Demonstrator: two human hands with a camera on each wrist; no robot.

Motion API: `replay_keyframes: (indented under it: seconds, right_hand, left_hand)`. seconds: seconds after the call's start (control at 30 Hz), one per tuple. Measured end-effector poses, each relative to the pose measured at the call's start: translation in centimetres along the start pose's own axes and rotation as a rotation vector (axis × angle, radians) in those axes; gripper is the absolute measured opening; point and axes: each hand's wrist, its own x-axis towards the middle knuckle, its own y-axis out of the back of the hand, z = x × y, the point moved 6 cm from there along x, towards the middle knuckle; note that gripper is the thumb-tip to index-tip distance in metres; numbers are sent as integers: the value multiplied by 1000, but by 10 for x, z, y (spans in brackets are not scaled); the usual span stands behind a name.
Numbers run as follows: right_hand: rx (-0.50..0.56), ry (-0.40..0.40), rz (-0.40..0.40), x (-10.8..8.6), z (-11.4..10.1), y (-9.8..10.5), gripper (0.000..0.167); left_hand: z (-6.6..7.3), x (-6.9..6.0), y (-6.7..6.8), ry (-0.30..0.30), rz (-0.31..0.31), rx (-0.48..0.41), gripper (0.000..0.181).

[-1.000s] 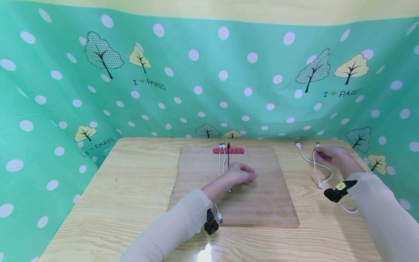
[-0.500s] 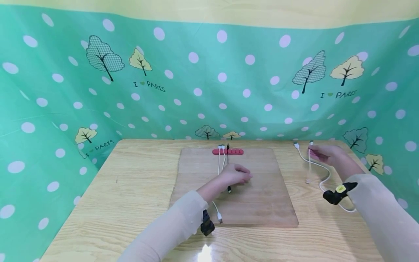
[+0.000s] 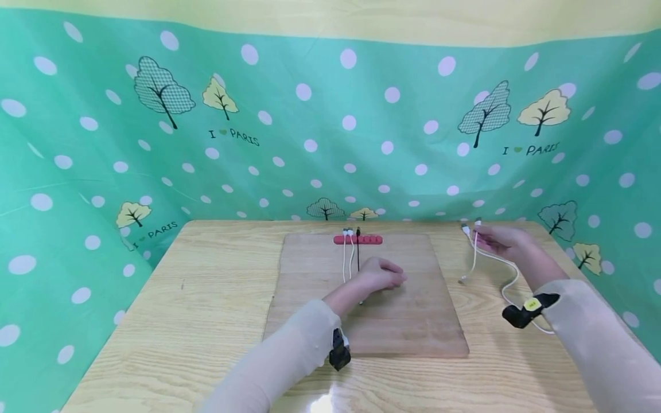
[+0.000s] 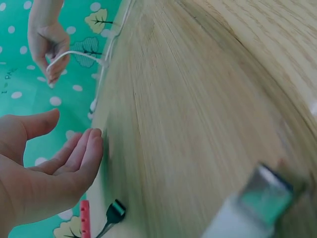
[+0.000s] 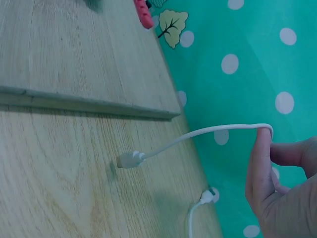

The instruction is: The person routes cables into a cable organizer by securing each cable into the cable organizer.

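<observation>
Plainly, right hand pinches white cable, plug hanging below; left hand relaxed.

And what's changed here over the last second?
The right hand moved left, toward the wooden board, carrying a white cable, whose lower end swung left too. Nothing was newly taken hold of or let go. The left hand stayed over the board; the red cable holder and the white plug lying near the right hand stayed put.
</observation>
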Motion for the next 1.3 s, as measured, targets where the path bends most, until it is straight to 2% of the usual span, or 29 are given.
replay_keyframes:
  seconds: [0.13,0.33,0.57,0.8,1.03,1.2,1.3]
  right_hand:
    - [6,20,-13,-3,-3,-10,39]
    - [-65,69,-25,-11,-11,-25,35]
    - [24,71,-75,-16,-7,-39,33]
    - [10,84,-76,-17,-10,-47,31]
    - [-7,114,-99,-16,-9,-54,27]
    - [-20,119,-108,-16,-7,-59,26]
    - [-26,120,-128,-15,-6,-63,25]
  left_hand:
    - [0,3,-5,-1,-12,-9,23]
    - [2,8,-18,-1,-19,-53,22]
    - [5,17,-36,21,12,-95,17]
    - [13,19,-40,11,21,-102,16]
    - [17,20,-48,13,75,-115,15]
    - [23,20,-57,-37,76,-88,16]
    - [28,19,-60,-97,66,-34,18]
